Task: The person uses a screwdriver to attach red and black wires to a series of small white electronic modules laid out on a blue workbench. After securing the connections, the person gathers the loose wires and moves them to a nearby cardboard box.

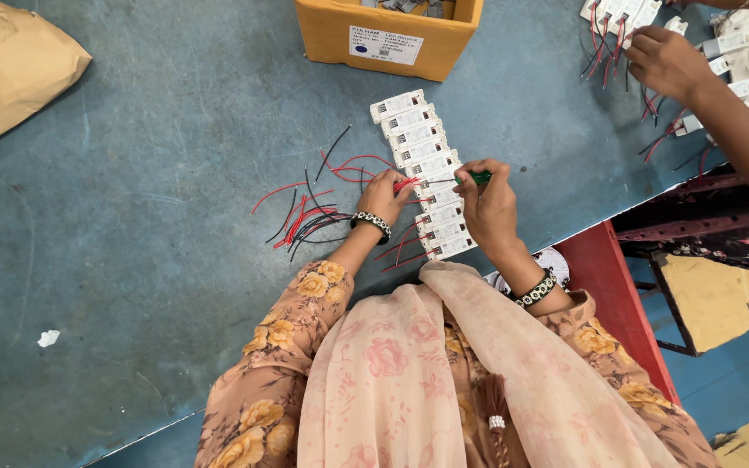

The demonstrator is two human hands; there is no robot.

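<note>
Head view looks straight down on a blue worktop [132, 217], where a row of small white rectangular modules [426, 173] lies edge to edge, running from about 11 o'clock down to 5 o'clock in front of the person. The right hand [489, 208] has its fingers closed around a green-handled screwdriver [477, 178], whose shaft points toward 9 o'clock at a module near the middle of the row. The left hand [383, 195] pinches the ends of red wires [405, 183] between narrowed fingers, right at that module's left edge. A loose bundle of red and black wires [305, 217] lies on the worktop at 9 o'clock from the left hand.

The step in hand appears to be fastening wire ends into a module's terminal: one hand seats the wire, the other drives the screw. The next move seems to call for keeping the wire seated while the tip turns squarely.

At 12 o'clock stands an orange cardboard box [387, 35]. At 2 o'clock another person's hand [665, 61] rests among more white modules with wires.
</note>
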